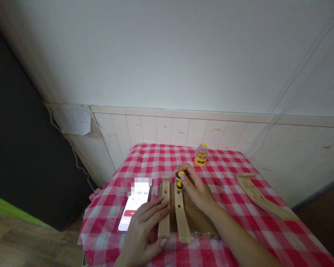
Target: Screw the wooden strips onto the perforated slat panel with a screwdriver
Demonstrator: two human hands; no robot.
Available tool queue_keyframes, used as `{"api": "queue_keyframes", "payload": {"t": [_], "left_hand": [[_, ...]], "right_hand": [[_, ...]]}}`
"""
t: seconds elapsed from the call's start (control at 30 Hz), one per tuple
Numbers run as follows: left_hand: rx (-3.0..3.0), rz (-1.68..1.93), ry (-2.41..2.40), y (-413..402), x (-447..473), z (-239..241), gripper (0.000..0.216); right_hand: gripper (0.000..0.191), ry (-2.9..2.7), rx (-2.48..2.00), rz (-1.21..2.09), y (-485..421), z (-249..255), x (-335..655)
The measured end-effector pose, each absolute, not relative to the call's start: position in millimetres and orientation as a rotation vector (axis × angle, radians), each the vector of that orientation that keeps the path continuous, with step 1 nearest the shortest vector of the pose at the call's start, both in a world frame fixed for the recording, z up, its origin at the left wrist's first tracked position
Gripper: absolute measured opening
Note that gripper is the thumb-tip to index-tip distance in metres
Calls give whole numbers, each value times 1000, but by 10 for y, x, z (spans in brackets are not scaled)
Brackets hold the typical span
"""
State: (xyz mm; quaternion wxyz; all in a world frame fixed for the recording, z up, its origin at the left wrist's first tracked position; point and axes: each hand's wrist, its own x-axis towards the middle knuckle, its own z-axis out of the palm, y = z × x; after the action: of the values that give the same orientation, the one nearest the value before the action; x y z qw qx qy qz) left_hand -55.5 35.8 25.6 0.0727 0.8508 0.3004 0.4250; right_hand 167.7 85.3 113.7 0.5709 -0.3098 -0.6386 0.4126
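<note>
Wood lies at the middle of the tabletop, which wears a red-and-white checked cloth: a flat wooden board with rows of small holes, and two pale slats laid lengthwise across it. The left slat runs along the board's left edge. The right slat lies just beside it, toward the board's middle, and its near end reaches past the board's front edge.

The right hand rests over the far part of the board. Its grip is pinched around a small yellow-and-black screwdriver, which stands upright with its tip down on the far end of the right slat. The left hand lies flat at the board's left side. Its grip is spread, with the fingers stretched out and their tips resting on the left slat, closed around nothing.

A phone with a lit screen lies just left of the board, partly under the left hand. Behind the board stands a yellow-based bit holder. Small dark metal pieces lie near the board's right far corner, too small to identify. Well to the right of the board lie curved wooden pieces.
</note>
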Motion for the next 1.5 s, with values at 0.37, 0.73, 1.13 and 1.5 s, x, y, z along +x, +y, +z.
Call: {"api": "queue_keyframes", "payload": {"t": [0.37, 0.73, 1.13, 1.5], "left_hand": [[2595, 1292, 892, 370, -570, 242, 60], [2691, 1279, 875, 381, -579, 259, 62], [2746, 1307, 892, 365, -562, 332, 59], [2724, 1316, 892, 374, -555, 317, 59]], "right_hand": [[34, -1386, -625, 1212, 856, 1066, 1631], [45, -1331, -568, 1360, 869, 1083, 1631], [46, -1424, -727, 1199, 894, 1036, 1688], [42, -1508, -759, 1003, 866, 1134, 1712]]}}
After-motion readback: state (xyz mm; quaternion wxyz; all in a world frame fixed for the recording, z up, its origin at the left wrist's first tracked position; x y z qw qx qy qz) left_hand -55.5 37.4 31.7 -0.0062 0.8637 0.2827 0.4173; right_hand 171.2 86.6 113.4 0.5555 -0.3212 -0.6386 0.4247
